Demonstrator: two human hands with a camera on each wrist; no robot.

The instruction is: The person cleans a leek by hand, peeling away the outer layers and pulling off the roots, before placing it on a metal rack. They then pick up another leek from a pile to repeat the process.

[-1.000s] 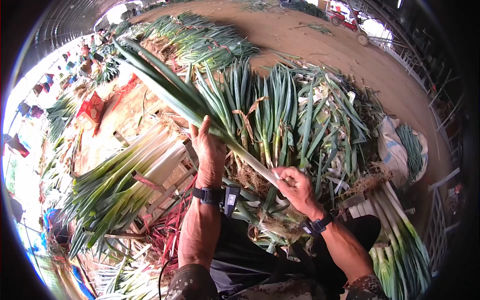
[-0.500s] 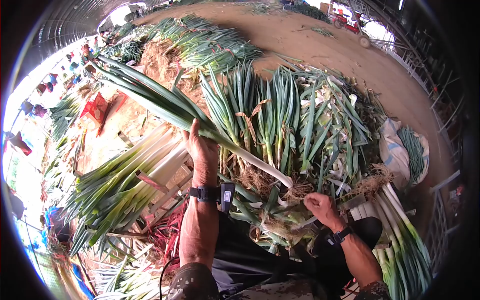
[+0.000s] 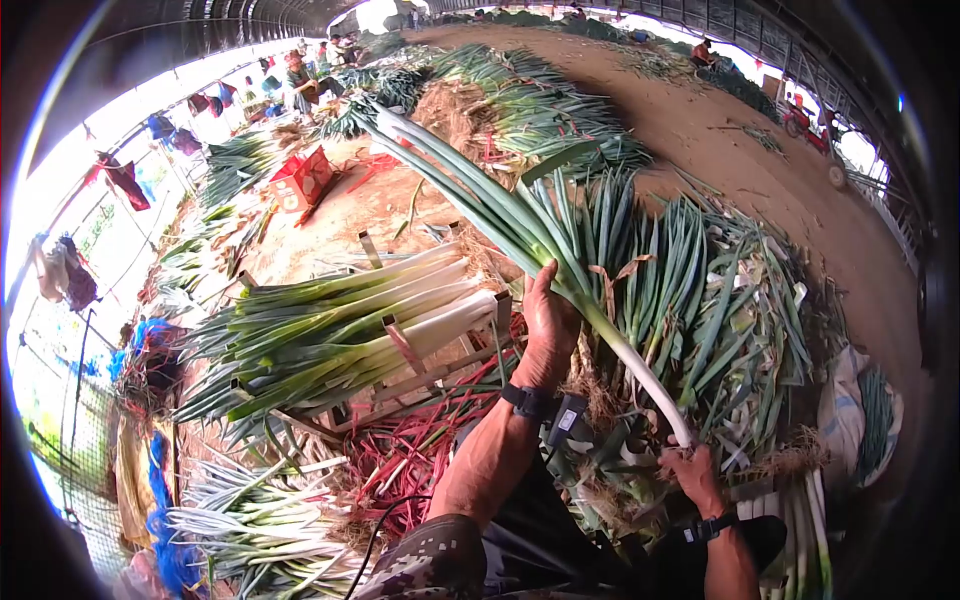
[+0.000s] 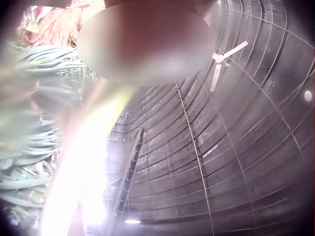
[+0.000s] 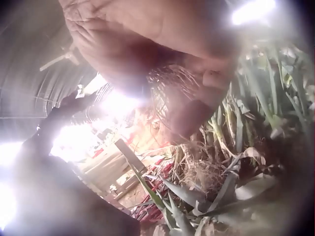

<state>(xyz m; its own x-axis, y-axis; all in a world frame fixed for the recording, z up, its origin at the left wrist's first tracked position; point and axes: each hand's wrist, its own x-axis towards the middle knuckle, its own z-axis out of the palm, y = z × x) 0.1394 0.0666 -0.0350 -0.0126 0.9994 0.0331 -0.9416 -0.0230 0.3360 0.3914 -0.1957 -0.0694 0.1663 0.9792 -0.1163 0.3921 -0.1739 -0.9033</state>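
Observation:
A long green onion (image 3: 630, 357) slants across the head view, leaves up and away to the left, white stalk down to the right. My left hand (image 3: 552, 325) holds it where green turns to white, thumb up along the near side. At the root end, my right hand (image 3: 692, 475) has its fingers curled in. Thin roots show between those fingers (image 5: 189, 118) in the right wrist view. Seen from the left wrist, the pale stalk (image 4: 78, 162) is blurred and overexposed. Beyond the held stalk stands a row of unpeeled green onions (image 3: 670, 260).
To the left, cleaned green onions (image 3: 340, 320) lie on a wooden rack (image 3: 420, 378). Red ties (image 3: 420, 460) are heaped below it, near more thin onions (image 3: 260, 510). Stripped leaves (image 3: 755, 330) pile up on the right beside a white sack (image 3: 845, 405). A red bag (image 3: 302, 182) stands farther off.
The head view has swung left. My right hand came off the white stalk end, was apart from it half a second ago, and is now at the roots. My left hand kept its hold.

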